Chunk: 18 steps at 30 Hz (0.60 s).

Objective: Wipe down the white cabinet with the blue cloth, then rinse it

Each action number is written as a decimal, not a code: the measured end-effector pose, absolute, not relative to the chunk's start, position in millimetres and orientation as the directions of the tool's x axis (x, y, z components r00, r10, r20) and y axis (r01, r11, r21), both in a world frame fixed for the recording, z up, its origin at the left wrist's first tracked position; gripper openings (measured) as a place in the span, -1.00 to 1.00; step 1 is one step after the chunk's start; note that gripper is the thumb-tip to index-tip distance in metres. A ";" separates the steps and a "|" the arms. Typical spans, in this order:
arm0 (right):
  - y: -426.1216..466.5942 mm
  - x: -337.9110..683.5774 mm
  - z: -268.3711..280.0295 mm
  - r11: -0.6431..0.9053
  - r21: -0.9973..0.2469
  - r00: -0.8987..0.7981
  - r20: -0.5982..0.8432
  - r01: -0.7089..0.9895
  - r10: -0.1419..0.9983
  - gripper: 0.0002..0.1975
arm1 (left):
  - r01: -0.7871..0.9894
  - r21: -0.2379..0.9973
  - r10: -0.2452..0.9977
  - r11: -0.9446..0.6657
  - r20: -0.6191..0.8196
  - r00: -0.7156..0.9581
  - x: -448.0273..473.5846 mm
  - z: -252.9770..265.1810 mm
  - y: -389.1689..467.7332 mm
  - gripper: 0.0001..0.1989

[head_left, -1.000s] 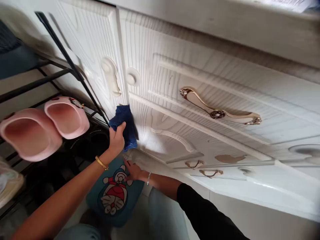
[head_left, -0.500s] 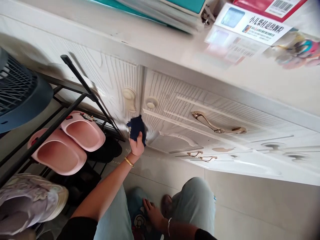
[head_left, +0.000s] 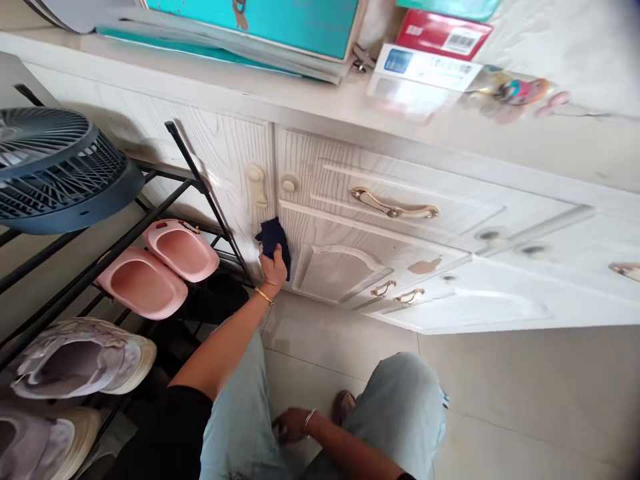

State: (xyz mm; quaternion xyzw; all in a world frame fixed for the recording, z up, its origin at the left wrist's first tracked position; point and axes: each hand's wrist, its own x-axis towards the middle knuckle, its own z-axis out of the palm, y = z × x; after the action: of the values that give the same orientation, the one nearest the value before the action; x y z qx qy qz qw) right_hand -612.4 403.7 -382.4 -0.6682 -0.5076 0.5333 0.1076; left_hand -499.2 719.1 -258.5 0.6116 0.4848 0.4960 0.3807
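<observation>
My left hand (head_left: 274, 269), with a gold bangle at the wrist, is closed on a dark blue cloth (head_left: 273, 233). It presses the cloth against the white wood-grain cabinet (head_left: 333, 230), low down near the vertical seam beside the shoe rack. Between my knees, low over my lap, is my right hand (head_left: 294, 425) with a silver bangle. Its fingers are dark and point downward, and whether they hold anything does not show.
On the left a black shoe rack (head_left: 190, 150) carries a dark fan (head_left: 65, 170), pink clogs (head_left: 145, 283) and pale sneakers (head_left: 87, 360). Brass handles (head_left: 395, 205) stick out from the cabinet front. Books (head_left: 260, 27) and medicine boxes (head_left: 425, 67) lie on its top.
The view has shifted, showing more of the fan and the cabinet top. My right hand has drawn back from the dark blue patch between my legs. The left still holds the cloth against the cabinet.
</observation>
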 end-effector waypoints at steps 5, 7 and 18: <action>427.1 -552.9 -375.3 -0.490 -0.752 0.110 -0.497 0.441 0.861 -0.68 | 0.222 0.946 0.968 -0.237 0.211 0.134 -505.0 -239.2 723.7 -0.65; 422.1 -527.3 -352.2 -0.468 -0.807 0.236 -0.406 0.360 0.883 -0.64 | 0.226 0.944 0.963 -0.240 0.201 0.181 -509.1 -228.0 723.9 -0.70; 417.0 -467.7 -185.6 -0.078 -0.969 0.574 0.073 0.235 0.815 -0.56 | 0.144 0.975 0.927 -0.168 0.106 0.359 -531.5 -175.5 706.2 -0.74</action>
State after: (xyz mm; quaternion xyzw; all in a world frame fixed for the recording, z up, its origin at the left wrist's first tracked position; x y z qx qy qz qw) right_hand -467.7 417.0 -185.6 -0.6873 -0.3822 0.2586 0.5610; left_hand -531.5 706.2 -175.5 0.6560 0.4083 0.3919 0.4994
